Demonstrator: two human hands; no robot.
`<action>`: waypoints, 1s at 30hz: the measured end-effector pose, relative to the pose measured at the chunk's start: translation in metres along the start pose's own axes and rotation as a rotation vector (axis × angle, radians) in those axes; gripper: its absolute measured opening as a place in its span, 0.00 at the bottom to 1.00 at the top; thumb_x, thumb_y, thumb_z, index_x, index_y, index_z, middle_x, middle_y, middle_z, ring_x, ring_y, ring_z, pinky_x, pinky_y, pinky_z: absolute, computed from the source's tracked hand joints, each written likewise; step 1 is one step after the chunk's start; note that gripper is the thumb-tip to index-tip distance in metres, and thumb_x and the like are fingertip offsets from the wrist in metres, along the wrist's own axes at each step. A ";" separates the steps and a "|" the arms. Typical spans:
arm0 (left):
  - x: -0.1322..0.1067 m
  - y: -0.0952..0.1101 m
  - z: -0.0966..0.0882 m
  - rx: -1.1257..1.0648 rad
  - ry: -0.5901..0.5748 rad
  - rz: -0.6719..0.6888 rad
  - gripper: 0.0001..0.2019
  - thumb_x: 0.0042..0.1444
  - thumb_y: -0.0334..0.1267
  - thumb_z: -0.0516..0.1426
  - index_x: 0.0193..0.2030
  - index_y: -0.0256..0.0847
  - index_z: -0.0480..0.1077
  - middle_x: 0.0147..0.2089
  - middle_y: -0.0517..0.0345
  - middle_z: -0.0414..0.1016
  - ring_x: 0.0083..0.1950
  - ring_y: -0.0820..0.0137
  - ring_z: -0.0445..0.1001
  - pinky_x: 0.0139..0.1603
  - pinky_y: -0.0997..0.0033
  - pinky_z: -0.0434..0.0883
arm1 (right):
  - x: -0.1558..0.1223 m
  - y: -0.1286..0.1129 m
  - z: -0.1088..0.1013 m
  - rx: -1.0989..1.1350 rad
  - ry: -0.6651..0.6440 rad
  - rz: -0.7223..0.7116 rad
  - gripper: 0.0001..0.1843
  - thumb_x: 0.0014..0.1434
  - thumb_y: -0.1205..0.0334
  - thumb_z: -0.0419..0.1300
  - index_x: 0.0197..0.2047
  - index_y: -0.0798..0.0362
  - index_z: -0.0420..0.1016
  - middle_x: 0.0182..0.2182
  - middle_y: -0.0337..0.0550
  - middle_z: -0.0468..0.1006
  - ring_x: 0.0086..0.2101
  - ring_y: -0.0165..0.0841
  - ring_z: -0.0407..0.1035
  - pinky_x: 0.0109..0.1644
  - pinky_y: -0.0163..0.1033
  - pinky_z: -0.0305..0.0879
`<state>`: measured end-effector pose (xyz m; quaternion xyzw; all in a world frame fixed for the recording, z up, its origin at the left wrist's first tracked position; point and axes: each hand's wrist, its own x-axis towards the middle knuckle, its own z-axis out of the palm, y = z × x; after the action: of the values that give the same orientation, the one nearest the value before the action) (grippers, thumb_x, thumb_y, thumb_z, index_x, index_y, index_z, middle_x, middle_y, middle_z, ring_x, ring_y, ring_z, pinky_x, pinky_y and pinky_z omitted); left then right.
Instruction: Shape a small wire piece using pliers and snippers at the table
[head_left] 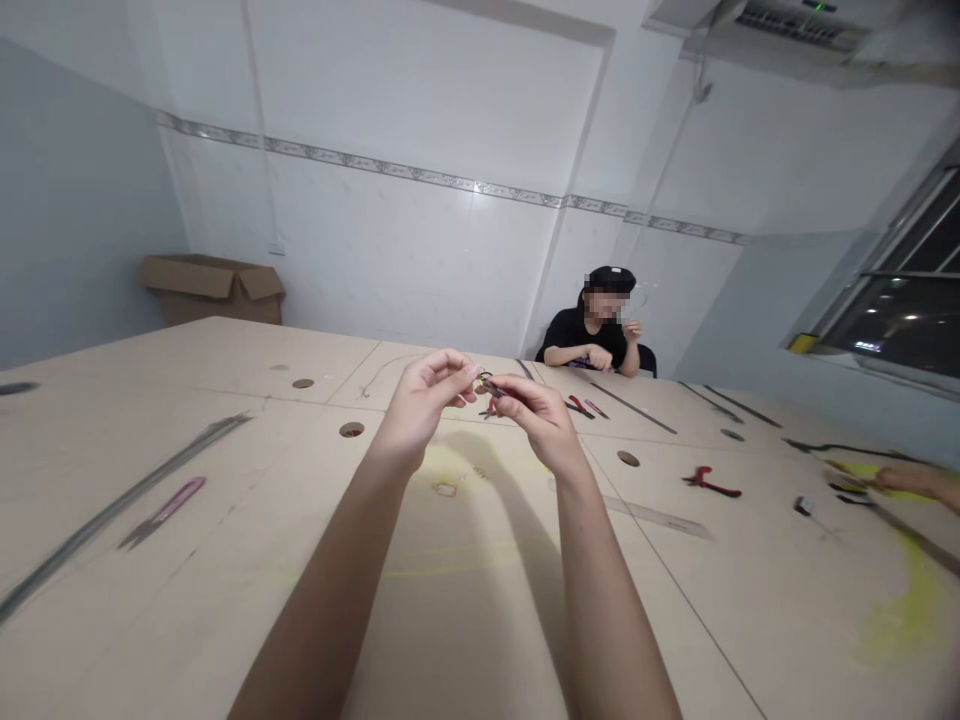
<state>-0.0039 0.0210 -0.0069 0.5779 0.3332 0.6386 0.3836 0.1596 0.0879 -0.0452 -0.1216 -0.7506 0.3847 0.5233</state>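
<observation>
Both my arms reach out over a pale wooden table (225, 520). My left hand (424, 400) and my right hand (536, 415) meet in the air above it, fingers pinched together. Between the fingertips sits a small dark thing (487, 385), thin and partly metallic; I cannot make out what it is. Both hands pinch it from opposite sides. On the table below the hands lies a small red-edged ring-like piece (445, 489) beside a yellow smear.
Pink-handled snips (169, 510) and a long metal strip (120, 505) lie at left. Red pliers (709, 483), a clear ruler (652, 515) and more strips lie at right. A person in black (592, 335) sits across the table. Another person's hand (919, 480) enters at right. A cardboard box (214, 285) stands behind.
</observation>
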 end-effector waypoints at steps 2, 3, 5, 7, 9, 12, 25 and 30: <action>0.000 0.001 0.001 0.000 -0.006 -0.003 0.11 0.54 0.44 0.63 0.31 0.39 0.69 0.29 0.62 0.67 0.32 0.76 0.67 0.36 0.75 0.64 | 0.000 0.000 0.000 -0.005 0.008 -0.010 0.11 0.60 0.55 0.64 0.46 0.46 0.81 0.42 0.41 0.80 0.40 0.33 0.72 0.45 0.39 0.67; -0.001 0.001 0.001 -0.001 -0.007 -0.004 0.11 0.55 0.44 0.62 0.31 0.39 0.69 0.29 0.62 0.67 0.32 0.76 0.67 0.36 0.75 0.64 | 0.000 0.000 0.000 -0.013 0.013 -0.016 0.11 0.60 0.55 0.64 0.46 0.45 0.81 0.41 0.41 0.80 0.40 0.33 0.72 0.45 0.40 0.67; -0.001 0.001 0.001 -0.005 -0.010 -0.009 0.11 0.55 0.44 0.62 0.31 0.39 0.69 0.29 0.62 0.67 0.32 0.75 0.67 0.36 0.75 0.64 | 0.000 0.001 0.000 -0.029 0.025 -0.028 0.11 0.60 0.54 0.64 0.46 0.46 0.81 0.41 0.42 0.80 0.40 0.34 0.72 0.45 0.40 0.68; -0.001 0.001 0.001 -0.007 -0.013 -0.012 0.11 0.55 0.44 0.62 0.31 0.39 0.69 0.29 0.62 0.68 0.32 0.75 0.67 0.36 0.74 0.64 | 0.000 0.001 0.000 -0.040 0.036 -0.036 0.12 0.60 0.54 0.64 0.45 0.46 0.81 0.40 0.42 0.80 0.40 0.34 0.73 0.45 0.41 0.68; -0.001 0.001 0.001 -0.005 -0.017 -0.014 0.11 0.55 0.43 0.62 0.30 0.39 0.69 0.29 0.62 0.68 0.32 0.75 0.67 0.36 0.74 0.64 | 0.001 0.002 -0.001 -0.045 0.045 -0.047 0.11 0.60 0.53 0.64 0.44 0.46 0.82 0.40 0.42 0.80 0.39 0.34 0.73 0.44 0.41 0.69; -0.001 0.001 0.000 -0.001 -0.024 -0.013 0.11 0.55 0.43 0.62 0.30 0.39 0.69 0.28 0.62 0.68 0.32 0.75 0.67 0.36 0.74 0.63 | 0.001 0.001 -0.001 -0.057 0.050 -0.058 0.11 0.60 0.53 0.64 0.44 0.45 0.82 0.39 0.42 0.79 0.39 0.34 0.72 0.43 0.40 0.69; -0.002 0.003 0.001 0.014 -0.020 0.002 0.10 0.55 0.42 0.62 0.30 0.39 0.69 0.29 0.62 0.68 0.32 0.76 0.67 0.37 0.74 0.64 | 0.000 -0.004 -0.002 -0.057 0.047 -0.082 0.08 0.61 0.56 0.64 0.42 0.45 0.82 0.38 0.41 0.81 0.39 0.32 0.74 0.44 0.38 0.68; -0.002 0.003 0.001 0.024 -0.022 0.002 0.09 0.55 0.42 0.62 0.30 0.39 0.70 0.28 0.62 0.68 0.32 0.75 0.67 0.37 0.74 0.64 | 0.000 -0.003 -0.002 -0.069 0.060 -0.057 0.09 0.60 0.55 0.64 0.41 0.47 0.82 0.38 0.42 0.80 0.38 0.33 0.73 0.42 0.39 0.68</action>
<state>-0.0029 0.0181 -0.0050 0.5897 0.3360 0.6287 0.3796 0.1623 0.0869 -0.0429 -0.1295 -0.7505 0.3398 0.5518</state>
